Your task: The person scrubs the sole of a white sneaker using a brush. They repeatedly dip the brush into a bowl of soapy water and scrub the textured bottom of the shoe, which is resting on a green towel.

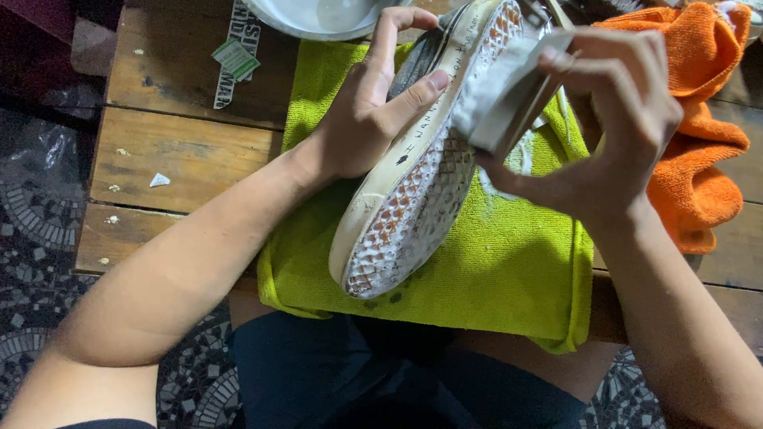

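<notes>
The left hand [362, 119] has its grip clamped on a shoe [421, 159], sole up over the green towel [493, 262] that overhangs the desk [175, 159] edge at 6 o'clock. The right hand [612, 119] grips a grey brush [513, 95] against the sole. At 12 o'clock, a white bowl [318, 20] holds water; an orange cloth [699, 119] crowds 3 o'clock.

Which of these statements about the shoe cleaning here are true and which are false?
1. The left hand holds the shoe sole up. True.
2. The right hand is empty. False: it holds a brush against the sole.
3. The shoe is above a green towel. True.
4. The orange cloth lies under the shoe. False: it lies off to the right.
5. A white bowl sits at the top. True.
</notes>
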